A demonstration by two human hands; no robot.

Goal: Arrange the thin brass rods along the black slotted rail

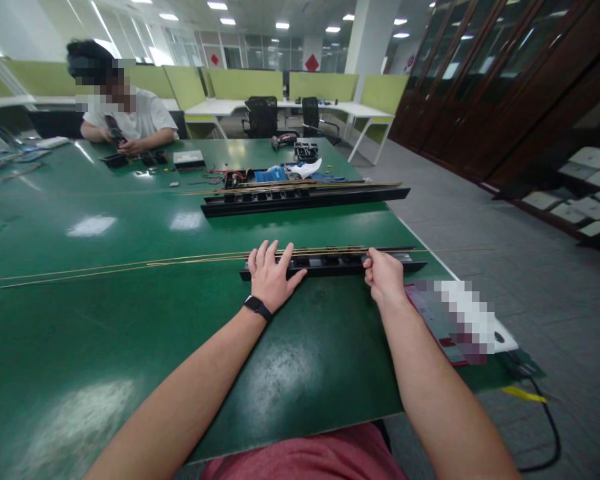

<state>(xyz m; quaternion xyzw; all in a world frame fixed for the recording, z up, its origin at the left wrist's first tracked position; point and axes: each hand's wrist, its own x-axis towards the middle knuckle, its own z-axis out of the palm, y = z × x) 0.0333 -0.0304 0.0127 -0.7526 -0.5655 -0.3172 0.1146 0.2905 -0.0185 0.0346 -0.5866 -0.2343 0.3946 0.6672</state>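
Observation:
In front of me a black channel-shaped rail (325,271) lies crosswise on the green table. Several thin brass-coloured rods (195,259) run along its top and stick out far to the left, with one thin end reaching out past the right side. My left hand (273,270) rests flat across the rail's left part and the rods, fingers spread. At the rail's right part, my right hand (385,273) is closed, its thumb and fingers pinched beside the rods. What sits in that pinch is hidden by the fingers.
Farther back lies a second black rail (305,199) with rods, beside blue parts (273,175) and wires. A power tool (283,141) is at the far edge. A person (130,120) handles a dark device at the far left. A tablet-like panel (430,313) lies near the right edge.

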